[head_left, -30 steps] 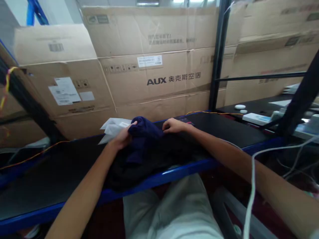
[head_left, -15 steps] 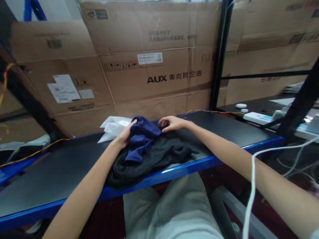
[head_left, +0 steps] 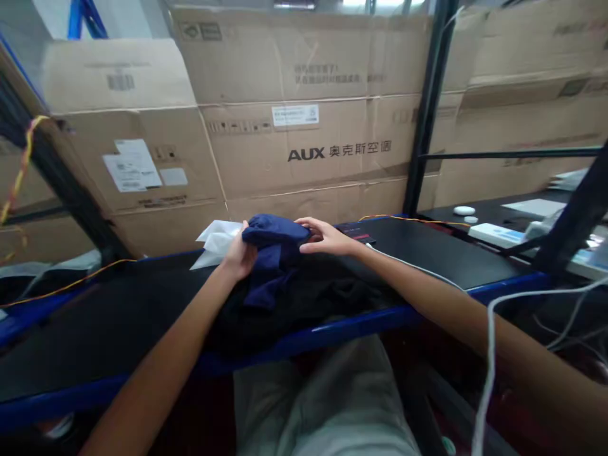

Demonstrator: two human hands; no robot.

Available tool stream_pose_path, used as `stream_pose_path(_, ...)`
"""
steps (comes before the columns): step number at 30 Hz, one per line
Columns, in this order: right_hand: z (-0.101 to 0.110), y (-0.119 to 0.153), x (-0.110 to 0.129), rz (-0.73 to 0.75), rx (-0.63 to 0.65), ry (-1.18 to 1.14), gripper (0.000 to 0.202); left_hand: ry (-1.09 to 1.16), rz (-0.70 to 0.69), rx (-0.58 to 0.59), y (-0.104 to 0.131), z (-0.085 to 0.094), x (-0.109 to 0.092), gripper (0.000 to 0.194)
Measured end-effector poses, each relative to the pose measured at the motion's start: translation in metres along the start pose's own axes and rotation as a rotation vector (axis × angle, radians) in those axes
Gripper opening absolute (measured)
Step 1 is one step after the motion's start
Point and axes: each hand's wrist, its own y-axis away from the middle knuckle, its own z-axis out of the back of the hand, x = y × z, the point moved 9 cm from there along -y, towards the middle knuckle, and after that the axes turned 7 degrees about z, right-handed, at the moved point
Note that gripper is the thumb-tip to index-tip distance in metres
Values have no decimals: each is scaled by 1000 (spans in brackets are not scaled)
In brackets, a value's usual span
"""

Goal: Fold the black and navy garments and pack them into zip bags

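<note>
Left hand (head_left: 241, 256) grips bunched navy cloth (head_left: 275, 229); right hand (head_left: 330, 238) half-curled at its end, hold unclear. Crumpled black fabric (head_left: 327, 294) lies beneath.

Brown cardboard (head_left: 304, 177) behind a blue-edged black tabletop (head_left: 128, 329), ceiling lights (head_left: 354, 2) above.

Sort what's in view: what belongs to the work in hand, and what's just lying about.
Seem part of the work:
navy cloth, held by the left hand, with the right hand at its other end
black cloth, beneath the navy one

Seem just lying about:
crumpled white wrapper, by the left hand
white cable
round white object
</note>
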Motion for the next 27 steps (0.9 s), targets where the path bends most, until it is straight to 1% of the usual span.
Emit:
stream_pose_path(1,-6,0,5,14,0,-10,66,-2,-19,36,2,-3,-3,45)
stream_pose_path(3,-8,-2,12,31,-71,-28,47,-50,-56,118,8,-12,-7,48)
stream_pose_path(4,-6,-3,12,27,-120,-40,35,-101,-81,154,11,-16,-8,53)
stream_pose_path(5,-3,-4,12,12,-171,-59,27,-168,-120,172,15,-20,-9,62)
stream_pose_path(6,2,-4,9,-14,-222,-77,24,-252,-179,176,18,-24,-12,74)
stream_pose_path(8,12,-3,3,-87,-325,-110,29,-456,-347,165,26,-32,-20,92)
stream_pose_path(9,17,-2,0,-127,-371,-124,34,-564,-439,159,31,-37,-24,94)
stream_pose_path(11,21,1,-6,-201,-434,-157,43,-755,-604,141,41,-47,-30,89)
stream_pose_path(13,18,3,-10,-249,-451,-188,47,-889,-685,135,47,-55,-30,83)
stream_pose_path(14,14,4,-11,-259,-447,-201,47,-937,-688,127,47,-56,-28,76)
stream_pose_path(16,4,4,-11,-247,-404,-230,44,-1000,-649,87,42,-54,-24,48)
stream_pose_path(18,-8,3,-8,-202,-325,-263,39,-993,-610,9,37,-47,-24,21)
stream_pose_path(19,-16,2,-7,-185,-266,-281,39,-963,-601,-35,35,-42,-27,14)
stream_pose_path(21,-31,2,-7,-172,-148,-288,49,-857,-616,-122,35,-33,-38,10)
stream_pose_path(23,-40,3,-10,-174,-67,-252,60,-690,-648,-184,38,-26,-53,12)
stream_pose_path(24,-43,4,-11,-180,-38,-238,58,-592,-664,-201,41,-23,-61,12)
stream_pose_path(26,-49,5,-14,-210,37,-244,45,-392,-685,-209,45,-20,-76,10)
stream_pose_path(27,-51,6,-14,-233,79,-275,37,-310,-673,-202,46,-21,-83,9)
